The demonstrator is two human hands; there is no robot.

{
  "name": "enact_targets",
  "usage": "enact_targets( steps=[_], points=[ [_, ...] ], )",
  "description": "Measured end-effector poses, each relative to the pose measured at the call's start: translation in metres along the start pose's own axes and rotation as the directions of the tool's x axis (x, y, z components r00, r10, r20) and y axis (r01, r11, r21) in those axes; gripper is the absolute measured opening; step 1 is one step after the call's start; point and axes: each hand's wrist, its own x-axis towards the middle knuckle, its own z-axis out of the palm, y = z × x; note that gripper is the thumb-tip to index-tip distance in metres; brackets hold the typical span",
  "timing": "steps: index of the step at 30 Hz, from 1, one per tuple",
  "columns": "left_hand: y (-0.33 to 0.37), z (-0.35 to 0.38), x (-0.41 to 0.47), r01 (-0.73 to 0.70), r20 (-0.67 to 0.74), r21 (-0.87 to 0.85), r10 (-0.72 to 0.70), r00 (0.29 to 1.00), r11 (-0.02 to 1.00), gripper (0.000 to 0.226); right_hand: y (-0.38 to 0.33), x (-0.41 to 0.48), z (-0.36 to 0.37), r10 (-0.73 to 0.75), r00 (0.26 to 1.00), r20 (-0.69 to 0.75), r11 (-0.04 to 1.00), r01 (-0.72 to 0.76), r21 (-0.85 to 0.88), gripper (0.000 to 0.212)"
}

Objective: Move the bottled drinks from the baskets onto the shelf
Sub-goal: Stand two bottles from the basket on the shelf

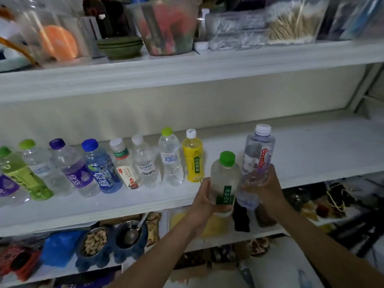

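My left hand (202,197) grips a clear bottle with a green cap (225,179) and a green label. My right hand (268,187) grips a taller clear bottle with a white cap (258,154) and red lettering. Both bottles are upright at the front edge of the white middle shelf (311,150), just right of a row. That row of several bottles stands on the shelf and ends with a yellow bottle (193,156) and a green-capped water bottle (170,157). No basket is in view.
The upper shelf (187,69) holds clear tubs, a stack of green bowls (120,46) and boxes. Below the middle shelf lie blue pet bowls (112,242), snack packets and dark items. The right half of the middle shelf is bare.
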Motion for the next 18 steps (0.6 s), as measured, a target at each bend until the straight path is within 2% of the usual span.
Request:
enact_targets(
  steps=[3,7,10,11,14,15,18],
  points=[
    [0.002,0.029,0.034,-0.063,-0.062,0.014,0.064,0.996,0.998,0.083,0.005,0.033,-0.023,-0.073,0.994,0.082,0.996,0.076,-0.036,0.043],
    [0.004,0.055,0.07,-0.094,-0.21,0.005,0.093,0.973,0.996,0.073,0.021,0.067,-0.034,-0.015,0.99,0.143,0.999,0.021,-0.039,0.07],
    [-0.003,0.063,0.089,-0.086,-0.288,0.036,0.092,0.953,0.996,0.073,0.033,0.083,-0.035,0.05,0.983,0.175,0.997,-0.039,-0.065,0.086],
    [-0.006,0.063,0.094,-0.075,-0.305,0.044,0.085,0.948,0.996,0.073,0.039,0.088,-0.035,0.069,0.983,0.17,0.997,-0.062,-0.05,0.08],
    [-0.015,0.064,0.104,-0.043,-0.338,0.04,0.054,0.94,0.998,0.073,0.055,0.105,-0.035,0.074,0.977,0.201,0.996,-0.064,-0.055,0.042],
    [-0.016,0.063,0.106,-0.038,-0.344,0.038,0.049,0.938,0.999,0.074,0.058,0.109,-0.034,0.08,0.972,0.219,0.996,-0.069,-0.057,0.042],
    [-0.023,0.06,0.111,-0.015,-0.356,0.023,0.022,0.934,1.0,0.075,0.065,0.117,-0.033,0.063,0.969,0.238,0.995,-0.042,-0.09,0.059]
  ],
)
